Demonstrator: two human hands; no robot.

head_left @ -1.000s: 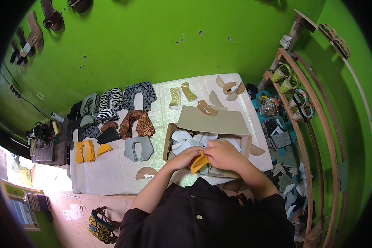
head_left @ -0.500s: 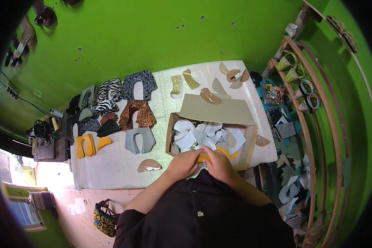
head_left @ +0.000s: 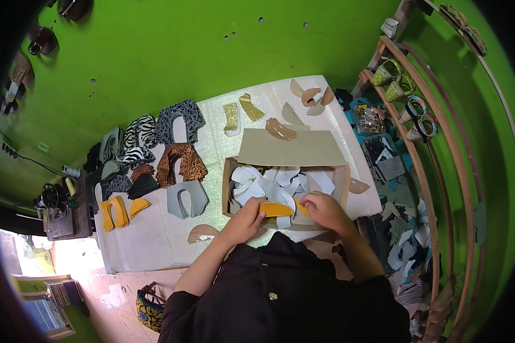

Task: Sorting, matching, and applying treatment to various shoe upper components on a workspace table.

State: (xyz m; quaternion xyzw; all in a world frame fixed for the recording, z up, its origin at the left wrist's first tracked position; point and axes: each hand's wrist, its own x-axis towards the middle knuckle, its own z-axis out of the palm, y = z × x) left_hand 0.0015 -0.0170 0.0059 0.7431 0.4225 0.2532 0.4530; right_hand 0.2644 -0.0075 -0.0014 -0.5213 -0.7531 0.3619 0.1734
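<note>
My left hand (head_left: 245,222) is closed on a yellow-orange cut piece (head_left: 276,210) with a curved edge, held flat over the front of an open cardboard box (head_left: 342,186). My right hand (head_left: 327,212) is at the box's right front, its fingers pinched on a second yellow-orange piece (head_left: 301,209). A small white strip (head_left: 284,222) shows just below the left piece. White cut pieces (head_left: 280,184) lie heaped inside the box, whose flap (head_left: 292,147) is folded back.
Stacked grey, zebra, leopard and yellow U-shaped pieces (head_left: 115,213) cover the table's left. Gold glitter pieces (head_left: 230,117) and tan half-round pieces (head_left: 310,97) lie at the back. A wooden rack with shoes (head_left: 399,87) and scrap heaps (head_left: 403,251) stand on the right. A patterned bag (head_left: 149,311) sits on the floor.
My hands have moved apart from their joined position at the box's front. The left one now holds a yellow piece in plain sight, and my right hand has shifted right. The whole view has tilted slightly.
</note>
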